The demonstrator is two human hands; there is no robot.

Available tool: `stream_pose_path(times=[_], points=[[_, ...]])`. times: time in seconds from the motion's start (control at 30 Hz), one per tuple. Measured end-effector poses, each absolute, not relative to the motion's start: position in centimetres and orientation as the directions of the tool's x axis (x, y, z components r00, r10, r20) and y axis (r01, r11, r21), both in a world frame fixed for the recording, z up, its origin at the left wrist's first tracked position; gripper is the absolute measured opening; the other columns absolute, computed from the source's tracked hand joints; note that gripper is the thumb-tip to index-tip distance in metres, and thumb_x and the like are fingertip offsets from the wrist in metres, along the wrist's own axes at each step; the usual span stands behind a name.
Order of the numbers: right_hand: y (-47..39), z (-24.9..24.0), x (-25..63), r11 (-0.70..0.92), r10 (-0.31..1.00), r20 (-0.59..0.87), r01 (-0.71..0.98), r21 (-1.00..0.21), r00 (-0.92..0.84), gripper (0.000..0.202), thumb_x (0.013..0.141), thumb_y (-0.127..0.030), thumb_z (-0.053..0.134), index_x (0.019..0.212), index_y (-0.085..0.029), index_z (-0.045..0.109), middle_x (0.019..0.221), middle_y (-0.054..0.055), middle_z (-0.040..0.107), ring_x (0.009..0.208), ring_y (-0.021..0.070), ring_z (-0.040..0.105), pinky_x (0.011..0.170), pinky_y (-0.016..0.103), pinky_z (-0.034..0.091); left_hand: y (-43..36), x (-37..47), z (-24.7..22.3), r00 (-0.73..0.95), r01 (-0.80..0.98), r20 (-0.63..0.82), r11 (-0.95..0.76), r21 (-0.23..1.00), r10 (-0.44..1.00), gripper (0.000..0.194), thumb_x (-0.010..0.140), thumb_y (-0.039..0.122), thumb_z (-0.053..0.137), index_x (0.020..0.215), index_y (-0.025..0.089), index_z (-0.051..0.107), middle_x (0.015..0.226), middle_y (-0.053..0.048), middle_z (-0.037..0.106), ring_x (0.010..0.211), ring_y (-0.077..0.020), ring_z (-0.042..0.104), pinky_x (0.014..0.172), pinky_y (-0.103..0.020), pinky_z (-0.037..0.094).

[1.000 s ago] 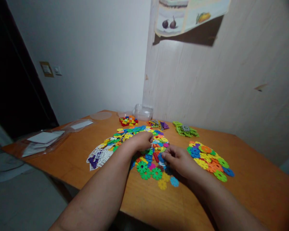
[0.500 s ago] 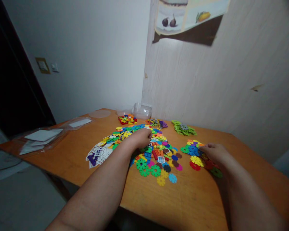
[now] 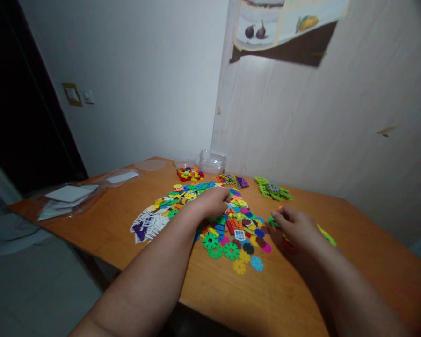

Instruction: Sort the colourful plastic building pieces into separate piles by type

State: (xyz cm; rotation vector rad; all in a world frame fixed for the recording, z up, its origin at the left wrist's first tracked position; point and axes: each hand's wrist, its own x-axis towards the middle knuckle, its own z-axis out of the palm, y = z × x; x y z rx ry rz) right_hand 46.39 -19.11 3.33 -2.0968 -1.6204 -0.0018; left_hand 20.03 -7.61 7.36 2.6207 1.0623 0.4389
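Observation:
A large mixed pile of colourful plastic pieces (image 3: 231,251) covers the middle of the wooden table, with green, yellow and blue notched discs at its near edge. Over the pile's centre is my left hand (image 3: 215,201), its fingers curled down; whatever they pinch is hidden. My right hand (image 3: 293,223) hovers over a smaller group of flower-shaped discs (image 3: 272,222) to the right, thumb and forefinger close together. What lies between those fingertips is too small to make out. White lattice pieces (image 3: 154,223) and a purple one lie at the pile's left edge.
Clear plastic containers (image 3: 212,161) stand at the back by the wall. Near them are red-yellow bricks (image 3: 190,174), a purple-grey heap (image 3: 233,180) and green snowflake pieces (image 3: 273,189). Plastic bags with white cards (image 3: 68,193) lie on the table's left (image 3: 108,210).
My right hand has moved left over the flower-disc group and now hides most of it. The view has shifted slightly. My left hand stays over the pile.

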Motion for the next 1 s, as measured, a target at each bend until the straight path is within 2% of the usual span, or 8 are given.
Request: stream_pose_path(times=[0.1, 0.17, 0.33, 0.43, 0.57, 0.63, 0.77, 1.0], points=[[-19.1, 2.8, 43.1, -0.106, 0.933, 0.303, 0.954, -0.279, 0.192, 0.038, 0.098, -0.043, 0.041, 0.099, -0.019, 0.07, 0.1, 0.015, 0.073, 0.092, 0.0272, 0.066, 0.074, 0.034, 0.044, -7.2, 20.0, 7.2, 0.663, 0.611, 0.225, -0.69, 0.387, 0.714, 0.01, 0.076, 0.016, 0.055, 0.082, 0.02, 0.062, 0.085, -0.003, 0.068, 0.076, -0.0175, 0.059, 0.059, -0.026, 0.036], [-19.1, 2.3, 41.5, -0.063, 0.939, 0.31, 0.961, -0.267, 0.148, 0.044, 0.101, -0.043, 0.036, 0.112, -0.015, 0.068, 0.115, 0.02, 0.07, 0.106, 0.0295, 0.065, 0.085, 0.036, 0.045, -6.8, 19.9, 7.0, 0.62, 0.612, 0.277, -0.674, 0.413, 0.734, 0.01, 0.076, 0.015, 0.054, 0.081, 0.02, 0.062, 0.083, -0.002, 0.068, 0.075, -0.017, 0.058, 0.06, -0.026, 0.036], [-18.8, 1.2, 39.5, -0.04, 0.981, 0.166, 0.939, -0.343, 0.102, 0.05, 0.104, -0.049, 0.028, 0.113, -0.017, 0.065, 0.116, 0.016, 0.07, 0.109, 0.0278, 0.065, 0.091, 0.036, 0.046, -5.7, 19.6, 7.0, 0.408, 0.575, 0.415, -0.582, 0.575, 0.813, 0.01, 0.08, 0.019, 0.054, 0.081, 0.019, 0.064, 0.079, -0.002, 0.067, 0.074, -0.017, 0.059, 0.062, -0.025, 0.039], [-18.5, 0.5, 38.7, -0.043, 0.978, 0.175, 0.933, -0.357, 0.112, 0.057, 0.104, -0.051, 0.026, 0.129, -0.013, 0.061, 0.133, 0.02, 0.065, 0.127, 0.0309, 0.058, 0.104, 0.041, 0.042, -5.3, 19.5, 7.2, 0.261, 0.506, 0.457, -0.524, 0.685, 0.85, 0.011, 0.08, 0.017, 0.055, 0.08, 0.017, 0.066, 0.079, -0.003, 0.068, 0.074, -0.0167, 0.06, 0.063, -0.025, 0.041], [-18.2, -0.1, 37.3, -0.028, 0.978, 0.18, 0.918, -0.396, 0.108, 0.068, 0.103, -0.055, 0.027, 0.145, -0.007, 0.051, 0.152, 0.024, 0.05, 0.145, 0.0348, 0.043, 0.117, 0.048, 0.032, -5.0, 19.6, 7.3, 0.172, 0.415, 0.464, -0.491, 0.766, 0.869, 0.013, 0.081, 0.016, 0.055, 0.081, 0.016, 0.069, 0.077, -0.002, 0.068, 0.072, -0.0162, 0.061, 0.062, -0.025, 0.041], [-18.0, -0.2, 36.6, -0.007, 0.975, 0.196, 0.901, -0.434, 0.102, 0.07, 0.102, -0.057, 0.029, 0.148, -0.008, 0.049, 0.155, 0.022, 0.047, 0.148, 0.0343, 0.039, 0.12, 0.049, 0.029, -5.0, 19.7, 7.2, 0.167, 0.402, 0.457, -0.484, 0.777, 0.874, 0.013, 0.08, 0.015, 0.057, 0.08, 0.016, 0.069, 0.075, -0.001, 0.068, 0.071, -0.0158, 0.06, 0.061, -0.024, 0.041], [-17.8, 0.1, 36.0, 0.078, 0.966, 0.251, 0.843, -0.533, 0.069, 0.066, 0.1, -0.061, 0.035, 0.147, -0.018, 0.053, 0.152, 0.016, 0.053, 0.145, 0.0321, 0.044, 0.12, 0.05, 0.032, -4.9, 19.9, 7.0, 0.179, 0.409, 0.453, -0.485, 0.773, 0.873, 0.011, 0.078, 0.014, 0.058, 0.08, 0.016, 0.069, 0.077, -0.001, 0.069, 0.073, -0.0154, 0.06, 0.064, -0.023, 0.042], [-17.9, 1.1, 38.4, 0.126, 0.936, 0.32, 0.717, -0.686, 0.143, 0.072, 0.097, -0.07, 0.039, 0.148, -0.022, 0.055, 0.154, 0.014, 0.052, 0.144, 0.0314, 0.045, 0.122, 0.054, 0.031, -5.0, 20.3, 6.7, 0.205, 0.411, 0.451, -0.495, 0.766, 0.869, 0.013, 0.08, 0.014, 0.058, 0.08, 0.016, 0.071, 0.076, -0.002, 0.068, 0.073, -0.016, 0.059, 0.068, -0.025, 0.045]])
